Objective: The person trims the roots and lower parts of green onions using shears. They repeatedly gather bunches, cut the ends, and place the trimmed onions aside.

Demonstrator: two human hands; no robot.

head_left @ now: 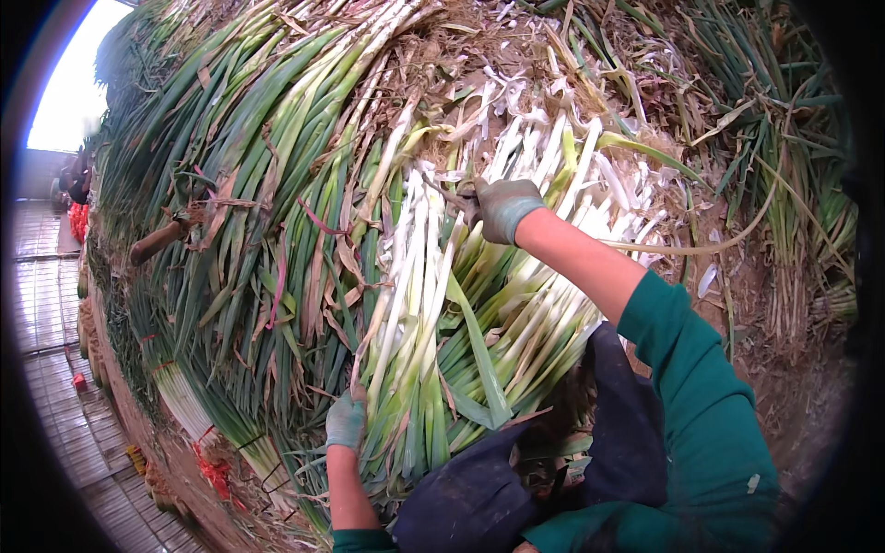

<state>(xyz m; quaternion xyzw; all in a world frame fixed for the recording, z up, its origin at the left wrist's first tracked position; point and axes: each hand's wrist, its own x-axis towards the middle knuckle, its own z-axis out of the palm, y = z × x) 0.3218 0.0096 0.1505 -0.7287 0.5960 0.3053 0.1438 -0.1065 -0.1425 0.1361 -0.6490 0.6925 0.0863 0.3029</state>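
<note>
My right hand (pixel 508 207), in a grey-green glove, is closed on a dark metal tool (pixel 449 195) whose narrow end points up-left over the white ends of the stalks. What kind of tool it is cannot be told. My left hand (pixel 348 418), gloved too, grips a green onion stalk (pixel 361 359) with a brownish outer leaf, near its green part. Between my hands lie peeled green onions (pixel 411 263) with white shanks towards the top. A second peeled heap (pixel 546 304) lies below and right of my right hand, above my knees.
Unpeeled green onions (pixel 242 138) pile high on the left, with a wooden handle (pixel 157 242) protruding. Tied bundles (pixel 183 397) and red netting (pixel 214 473) are at lower left. Peelings (pixel 491 90) and soil lie ahead; more onions (pixel 788 207) lie right.
</note>
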